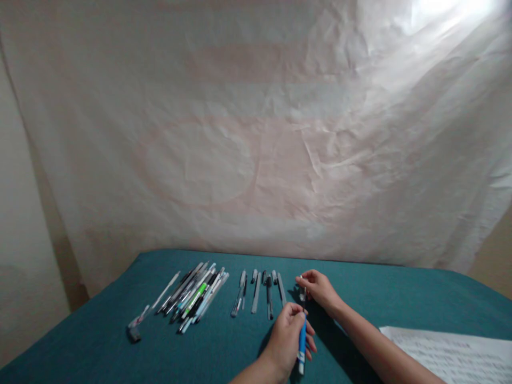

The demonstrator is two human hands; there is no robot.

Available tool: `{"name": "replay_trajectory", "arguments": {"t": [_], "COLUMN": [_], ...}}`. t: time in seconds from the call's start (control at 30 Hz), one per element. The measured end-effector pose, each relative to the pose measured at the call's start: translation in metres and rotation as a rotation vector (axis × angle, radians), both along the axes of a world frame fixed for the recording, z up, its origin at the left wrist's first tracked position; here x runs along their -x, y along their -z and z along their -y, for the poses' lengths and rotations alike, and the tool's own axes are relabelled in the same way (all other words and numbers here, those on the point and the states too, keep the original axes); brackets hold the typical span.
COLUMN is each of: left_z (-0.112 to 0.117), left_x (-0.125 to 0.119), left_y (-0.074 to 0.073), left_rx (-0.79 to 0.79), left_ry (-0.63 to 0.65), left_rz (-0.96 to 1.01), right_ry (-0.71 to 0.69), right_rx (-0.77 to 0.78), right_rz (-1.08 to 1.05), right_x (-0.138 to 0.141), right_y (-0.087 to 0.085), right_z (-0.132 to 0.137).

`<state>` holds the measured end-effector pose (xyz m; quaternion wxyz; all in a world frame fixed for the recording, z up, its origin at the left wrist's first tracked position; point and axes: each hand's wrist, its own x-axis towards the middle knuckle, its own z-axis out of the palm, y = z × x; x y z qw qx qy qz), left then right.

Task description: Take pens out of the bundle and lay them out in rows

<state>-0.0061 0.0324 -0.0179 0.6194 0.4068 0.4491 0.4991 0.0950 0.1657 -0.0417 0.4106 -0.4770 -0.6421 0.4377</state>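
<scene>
My left hand (287, 335) is closed around a blue pen (302, 341), held upright near the table's front edge. My right hand (318, 288) is just behind it, fingers pinched on the pen's thin dark tip end or refill (304, 296). To the left lies a heap of several pens (196, 297) with grey, black and green barrels. Between heap and hands, a short row of separate pens and caps (260, 290) lies side by side.
The table is covered in teal cloth (120, 352). A lone white pen (160, 298) and a small dark piece (134, 334) lie left of the heap. A sheet of printed paper (452, 354) sits at front right. A wrinkled white backdrop (256, 133) hangs behind.
</scene>
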Motion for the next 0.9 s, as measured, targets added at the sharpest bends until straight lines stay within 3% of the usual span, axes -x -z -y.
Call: {"name": "replay_trajectory", "arguments": {"t": [0.23,0.5,0.73,0.9], "left_z": [0.001,0.002,-0.001,0.000], "left_x": [0.002,0.003,0.004,0.004], "left_y": [0.000,0.001,0.004,0.003], "left_rx": [-0.003,-0.012,-0.018,-0.015], "left_ry": [-0.047,-0.061,-0.084,-0.073], "left_rz": [0.040,0.048,0.049,0.065], "right_ry": [0.014,0.028,-0.048,-0.325], "right_rx": [-0.055,-0.007,0.137,0.390], "right_rz": [0.187,0.206,0.043,-0.243], "right_x": [0.029,0.039,0.017,-0.002], "right_y": [0.002,-0.001,-0.021,-0.044], "right_z": [-0.031,-0.032,0.002,0.044]}}
